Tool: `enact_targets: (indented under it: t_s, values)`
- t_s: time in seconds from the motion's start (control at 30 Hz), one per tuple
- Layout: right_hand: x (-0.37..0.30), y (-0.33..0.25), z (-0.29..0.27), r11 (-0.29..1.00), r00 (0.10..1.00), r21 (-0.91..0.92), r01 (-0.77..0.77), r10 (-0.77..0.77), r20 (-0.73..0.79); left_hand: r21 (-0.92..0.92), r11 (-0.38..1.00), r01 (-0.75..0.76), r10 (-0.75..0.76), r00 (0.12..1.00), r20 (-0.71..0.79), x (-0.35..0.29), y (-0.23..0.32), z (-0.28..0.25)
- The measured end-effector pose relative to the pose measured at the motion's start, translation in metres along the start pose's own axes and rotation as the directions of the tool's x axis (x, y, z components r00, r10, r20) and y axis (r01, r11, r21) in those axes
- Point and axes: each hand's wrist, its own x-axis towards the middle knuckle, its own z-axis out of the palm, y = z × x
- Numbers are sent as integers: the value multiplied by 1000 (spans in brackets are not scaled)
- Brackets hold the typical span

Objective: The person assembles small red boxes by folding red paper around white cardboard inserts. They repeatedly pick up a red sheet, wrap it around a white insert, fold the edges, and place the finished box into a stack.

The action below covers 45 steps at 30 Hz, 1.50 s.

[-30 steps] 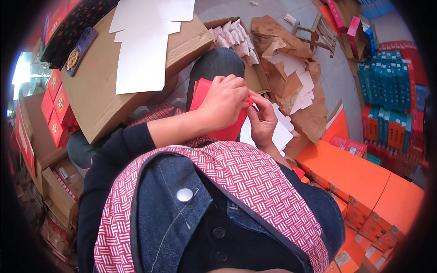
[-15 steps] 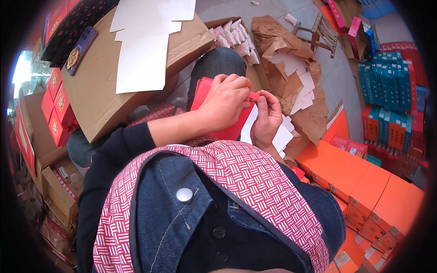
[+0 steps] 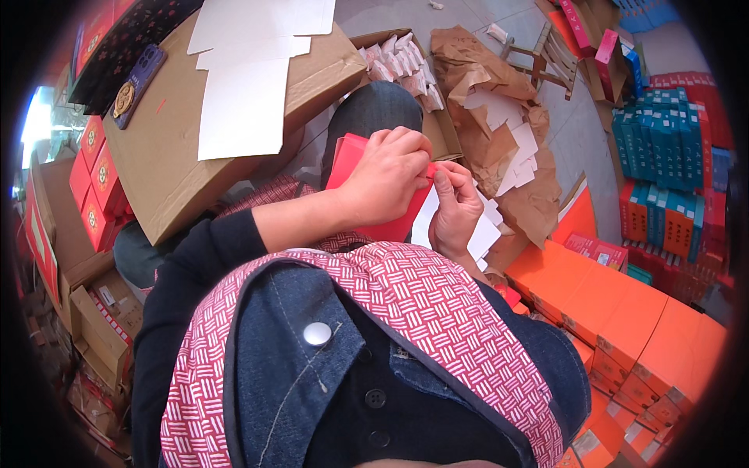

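Observation:
A red cardboard box [image 3: 349, 160] rests on my lap, partly covered by my hands. My left hand [image 3: 388, 175] lies across its upper face with bent fingers, gripping it. At the box's right end my right hand [image 3: 456, 209] pinches a small red flap between thumb and fingers. White card sheets [image 3: 485, 232] show beneath and beside my right hand. The box's underside and the left fingertips are hidden.
A big brown carton [image 3: 168, 152] stands at left with an unfolded white box blank [image 3: 246, 101] and a phone [image 3: 140, 84] on top. Small packets [image 3: 398, 62] fill a carton ahead. Crumpled brown paper [image 3: 484, 78] lies right of it; orange boxes [image 3: 616, 312] are stacked at lower right.
My right thumb and fingers have closed in on the red flap and shifted slightly left and down. My left hand has stayed almost in place.

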Motion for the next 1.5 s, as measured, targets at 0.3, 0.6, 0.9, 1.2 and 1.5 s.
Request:
enact_targets:
  t_s: [0.3, 0.6, 0.9, 1.2, 1.5]
  values:
    - [-8, -3, 2, 999, 998, -31, 25, -24, 50, -49, 999, -19, 19, 1000, -8, 0, 1, 0]
    - [-8, 7, -7, 998, 994, -57, 34, -28, 105, -69, 995, -75, 71, 996, -54, -2, -5, 3]
    - [-8, 1, 4, 955, 986, 246, -164, 166, 13, 233, 963, -138, 133, 990, 35, -1, -6, 5]
    - [-8, 8, 5, 994, 998, -91, -54, 58, 37, 156, 986, -56, 60, 998, -20, -5, -8, 3]
    - [-10, 3, 8, 958, 999, -287, 5, 9, 48, -737, 557, 382, -545, 838, 23, -57, -49, -21]
